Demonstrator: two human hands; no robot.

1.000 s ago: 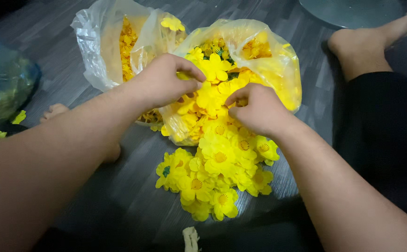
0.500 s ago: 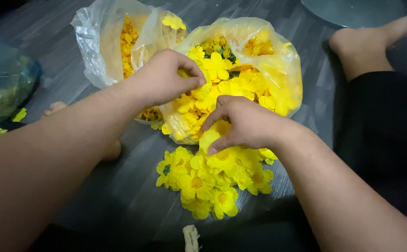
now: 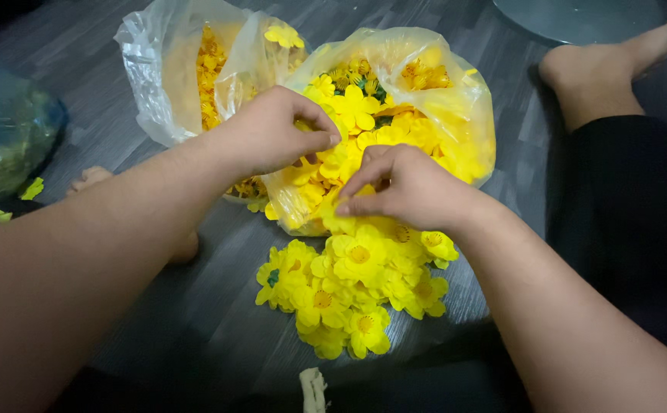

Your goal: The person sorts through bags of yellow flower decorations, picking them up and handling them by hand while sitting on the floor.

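Dark grey wood-look floor (image 3: 157,306) fills the view, person seated on it, bare foot (image 3: 609,65) at upper right beside a dark trouser leg (image 3: 639,229). Two clear plastic bags in the middle: near bag (image 3: 456,99) stuffed with yellow fake flowers, far bag (image 3: 150,84) behind it to the left with darker orange-yellow flowers inside. A bluish-green bag (image 3: 4,138) at the left edge, well apart from the rest. Loose pile of yellow flowers (image 3: 348,287) lies on the floor just in front of the near bag's mouth. Left hand (image 3: 272,134) reaches into the near bag, fingers curled and pinched closed on flowers at the opening. Right hand (image 3: 410,187) sits at the bag's lip right above the pile, fingertips pinched on a yellow flower (image 3: 332,222), mostly hidden. Small pale scrap (image 3: 313,388) at bottom centre; yellow-green leaf bit (image 3: 33,187) by the left bag.
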